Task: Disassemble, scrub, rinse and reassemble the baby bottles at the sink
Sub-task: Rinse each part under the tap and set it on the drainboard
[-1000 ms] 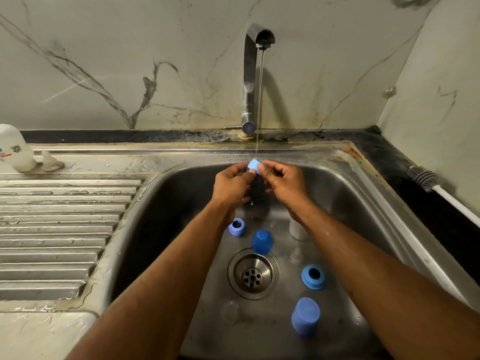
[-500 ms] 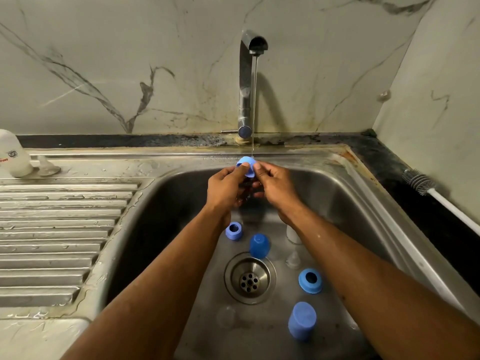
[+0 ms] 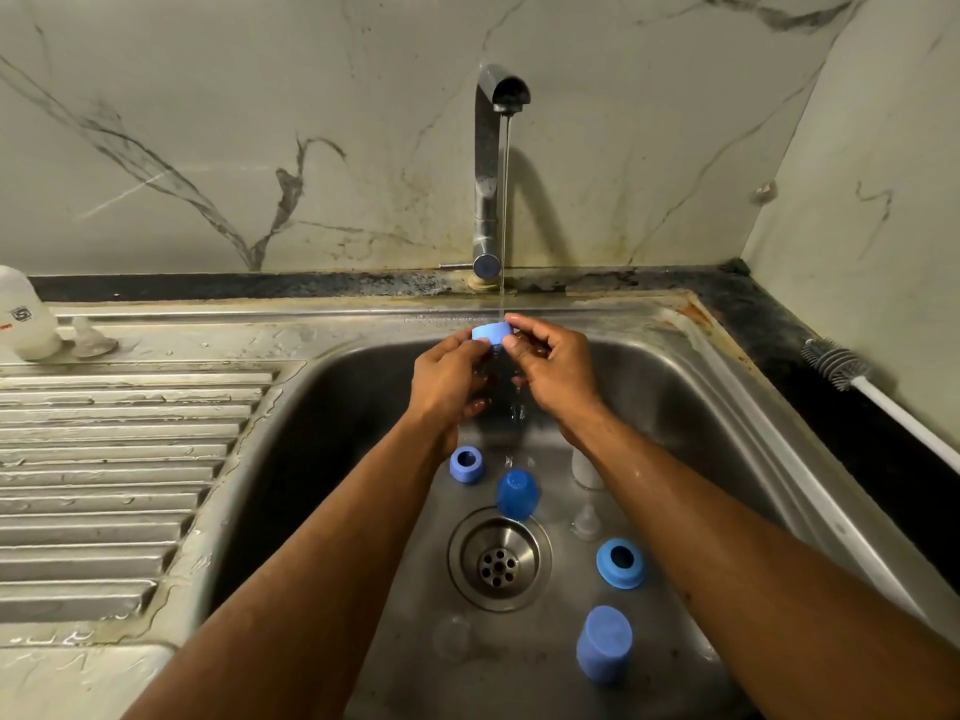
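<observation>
both hands over the far part of the sink (image 3: 691,387), under the tap (image 3: 491,163). left hand (image 3: 447,381) and right hand (image 3: 558,368) pinch a small blue ring (image 3: 491,331) between fingertips, one hand on each side, held about level. thin stream (image 3: 505,210) drops from the spout onto the ring and drips on below the hands (splash visible between the wrists). both hands curled round the ring, wet forearms reach in from the near edge.

on the sink floor: blue collar (image 3: 466,464) just left of the stream, hole up, partly behind the left wrist. dark blue cap (image 3: 516,494) just beside it, at the far edge of the drain (image 3: 498,559). second collar (image 3: 620,562) right of the drain, hole up. light blue cap (image 3: 604,643) near right, standing closed end up. clear teat (image 3: 587,523) between the dark cap and the second collar, hard to make out. white bottle (image 3: 584,467) mostly hidden behind the right forearm. faint clear piece (image 3: 452,639) near left of the drain, can't tell what it is.

drainboard (image 3: 119,485) left, wet. far left on it a white container (image 3: 26,317) with a clear teat-like piece (image 3: 91,339) beside it. bottle brush (image 3: 836,363) on the dark counter at right, bristles far, white handle running toward the near right.
</observation>
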